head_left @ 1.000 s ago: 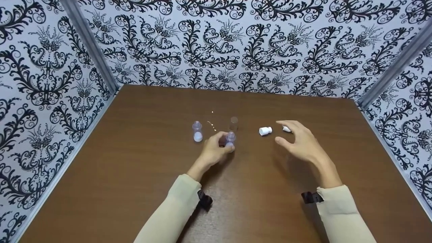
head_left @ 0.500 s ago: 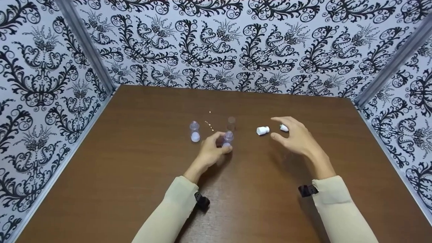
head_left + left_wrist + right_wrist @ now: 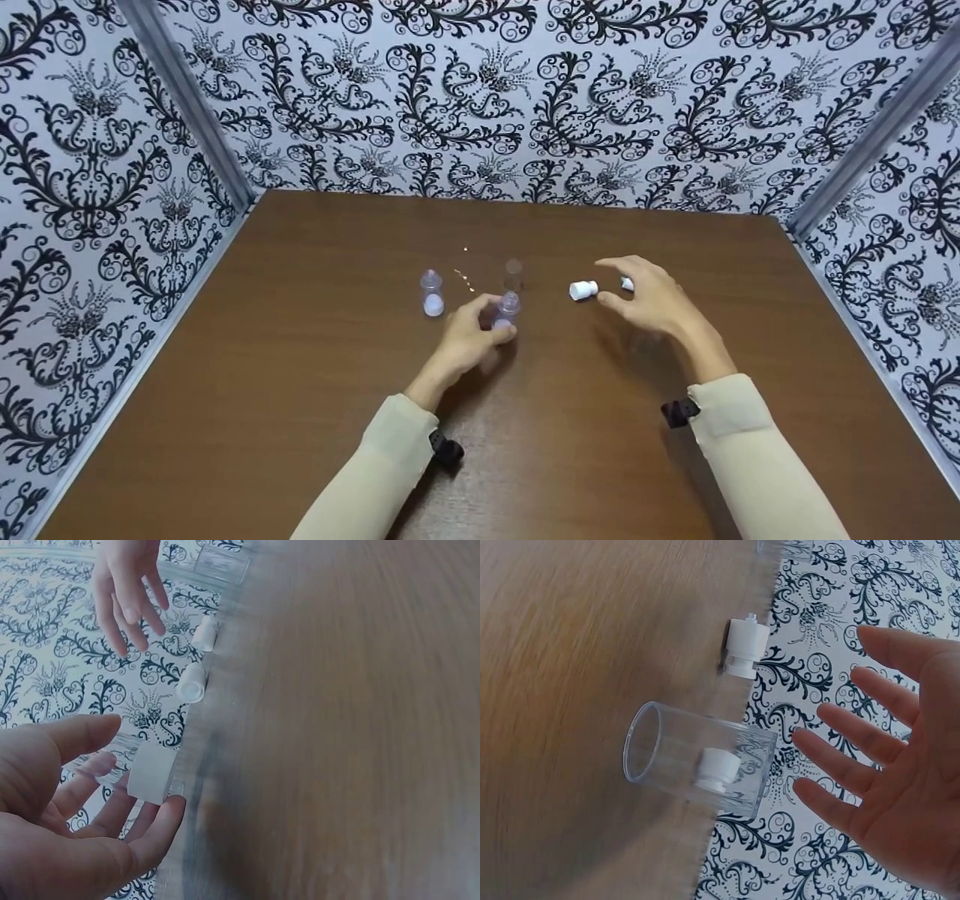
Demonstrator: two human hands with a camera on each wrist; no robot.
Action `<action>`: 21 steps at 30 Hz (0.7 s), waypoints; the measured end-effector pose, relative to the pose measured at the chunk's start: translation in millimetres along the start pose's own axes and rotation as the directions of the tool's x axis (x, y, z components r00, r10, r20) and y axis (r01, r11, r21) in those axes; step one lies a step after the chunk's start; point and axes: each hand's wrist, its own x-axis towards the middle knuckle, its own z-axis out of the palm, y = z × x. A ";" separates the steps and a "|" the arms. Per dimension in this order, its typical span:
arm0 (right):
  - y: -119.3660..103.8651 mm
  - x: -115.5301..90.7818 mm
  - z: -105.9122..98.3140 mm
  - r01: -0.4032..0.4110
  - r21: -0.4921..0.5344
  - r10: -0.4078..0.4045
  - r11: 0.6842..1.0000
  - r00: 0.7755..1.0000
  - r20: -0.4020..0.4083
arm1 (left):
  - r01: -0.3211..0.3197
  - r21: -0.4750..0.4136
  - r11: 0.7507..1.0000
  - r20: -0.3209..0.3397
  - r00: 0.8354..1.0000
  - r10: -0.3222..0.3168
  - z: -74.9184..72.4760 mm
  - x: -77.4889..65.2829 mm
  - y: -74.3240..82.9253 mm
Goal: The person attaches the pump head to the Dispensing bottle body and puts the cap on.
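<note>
My left hand (image 3: 472, 337) holds a small clear bottle (image 3: 509, 303) upright at mid-table, thumb and fingers curled round it. In the left wrist view its white lower part (image 3: 152, 772) shows between the fingers. A like clear bottle (image 3: 431, 280) with a white lower part stands to the left. My right hand (image 3: 651, 296) hovers with fingers spread and nothing in them. Near it lie two white nozzle caps, the closer cap (image 3: 627, 283) partly behind the fingers and the other cap (image 3: 583, 290) to the left. The right wrist view shows a clear cup (image 3: 682, 754) below the hand.
Behind the held bottle stands another see-through container (image 3: 513, 275). Small bright specks (image 3: 465, 280) dot the brown wooden table (image 3: 337, 247). Patterned panels (image 3: 465, 112) enclose the back and both sides.
My right hand has shifted a little to the left, closer to the white caps. The left hand keeps its hold on the bottle, and the head view has turned slightly.
</note>
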 end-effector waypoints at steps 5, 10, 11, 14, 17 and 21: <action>-0.5 8.5 -0.4 -0.001 -0.022 0.002 1.000 0.999 0.042 | -0.006 -0.001 1.000 0.015 1.000 0.006 -1.8 -2.2 0.2; -2.2 17.1 -0.5 -0.004 -0.047 0.009 0.999 0.996 0.091 | -0.014 -0.011 1.000 0.024 1.000 0.014 -2.0 -3.8 0.6; -2.5 18.6 -0.6 -0.005 -0.052 0.010 0.999 0.995 0.102 | -0.017 -0.007 1.000 0.022 1.000 0.017 -2.0 -4.0 0.6; -3.9 23.1 -1.0 0.001 -0.068 0.008 0.998 0.991 0.131 | -0.024 -0.006 1.000 0.019 1.000 0.024 -1.9 -4.8 0.6; -5.7 27.7 -1.6 0.007 -0.075 0.005 0.997 0.988 0.154 | -0.030 0.000 1.000 0.011 0.999 0.030 -2.1 -5.3 0.8; -7.8 34.3 -1.8 0.004 -0.079 0.010 0.997 0.984 0.177 | -0.029 0.009 1.000 0.008 1.000 0.028 -3.1 -6.3 2.2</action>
